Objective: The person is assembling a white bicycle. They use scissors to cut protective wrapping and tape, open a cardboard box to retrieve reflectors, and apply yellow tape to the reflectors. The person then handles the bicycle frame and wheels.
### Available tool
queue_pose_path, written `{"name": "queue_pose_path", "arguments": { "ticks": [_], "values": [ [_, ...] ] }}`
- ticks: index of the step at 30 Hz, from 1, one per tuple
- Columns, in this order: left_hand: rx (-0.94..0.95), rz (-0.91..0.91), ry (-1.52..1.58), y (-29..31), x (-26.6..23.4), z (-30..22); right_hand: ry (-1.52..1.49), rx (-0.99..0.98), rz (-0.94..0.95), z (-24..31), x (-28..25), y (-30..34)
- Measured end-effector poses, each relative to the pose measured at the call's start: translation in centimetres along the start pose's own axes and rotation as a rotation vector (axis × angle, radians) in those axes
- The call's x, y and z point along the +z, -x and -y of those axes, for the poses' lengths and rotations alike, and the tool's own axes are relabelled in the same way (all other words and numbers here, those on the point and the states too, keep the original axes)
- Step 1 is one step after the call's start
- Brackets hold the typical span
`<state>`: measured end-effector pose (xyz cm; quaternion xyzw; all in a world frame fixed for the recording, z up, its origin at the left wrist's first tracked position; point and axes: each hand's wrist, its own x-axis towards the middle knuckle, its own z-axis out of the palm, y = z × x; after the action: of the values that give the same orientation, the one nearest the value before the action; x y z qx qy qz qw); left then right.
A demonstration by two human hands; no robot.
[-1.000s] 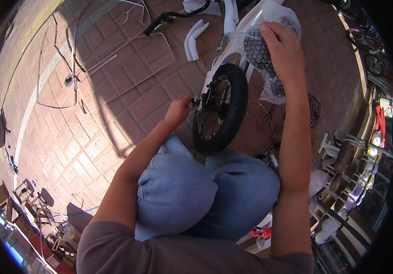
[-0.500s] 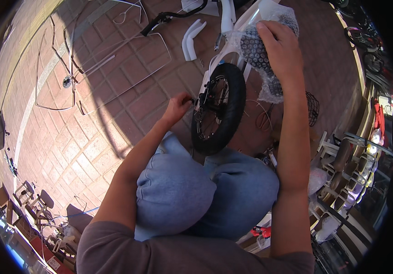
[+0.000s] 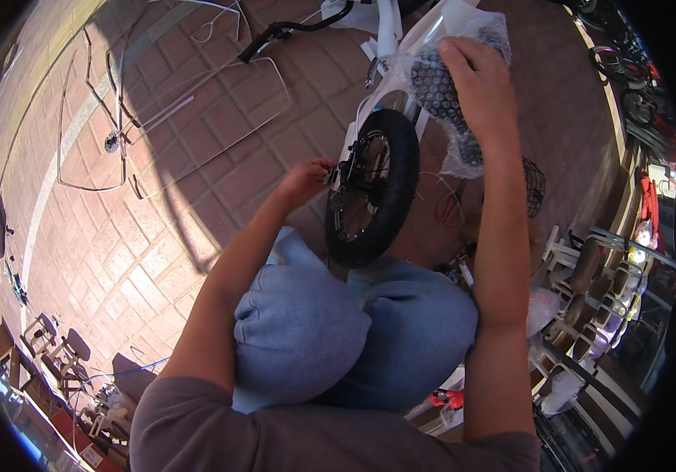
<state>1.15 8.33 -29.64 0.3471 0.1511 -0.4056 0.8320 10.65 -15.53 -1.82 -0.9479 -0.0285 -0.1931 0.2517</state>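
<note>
In front of my knees stands the bike wheel (image 3: 399, 185), with a fat black tyre, below the white bike frame (image 3: 401, 67). At the left of its hub, my left hand (image 3: 306, 181) reaches to the black brake parts (image 3: 343, 175), fingers bent together; what they pinch is too small to make out. Higher up on the right, my right hand (image 3: 483, 82) grips a dark part wrapped in bubble wrap (image 3: 436, 86) beside the frame. Its thumb lies along the wrap, and the hand hides some of it.
A black handlebar (image 3: 298, 30) extends left at the top. Thin straps (image 3: 263, 118) lie over the brick paving. Right of the wheel are red-handled scissors (image 3: 449, 208) and a black wire basket (image 3: 536, 187). Stacked chairs (image 3: 589, 275) line the right side.
The bent white foam pieces left of the frame have gone from their spot; a white piece now shows close beside the frame. Both hands keep nearly the same places.
</note>
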Motion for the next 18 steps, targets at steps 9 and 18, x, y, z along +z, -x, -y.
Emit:
{"name": "queue_pose_path", "arguments": {
  "ticks": [9, 18],
  "values": [
    [-0.058, -0.131, -0.013, -0.2, 0.1, -0.5, 0.010, 0.009, 0.036, 1.4, -0.7, 0.0],
    [0.027, -0.248, -0.369, -0.6, 0.1, 0.1, -0.012, -0.006, 0.014, 1.0, -0.4, -0.2]
  ]
}}
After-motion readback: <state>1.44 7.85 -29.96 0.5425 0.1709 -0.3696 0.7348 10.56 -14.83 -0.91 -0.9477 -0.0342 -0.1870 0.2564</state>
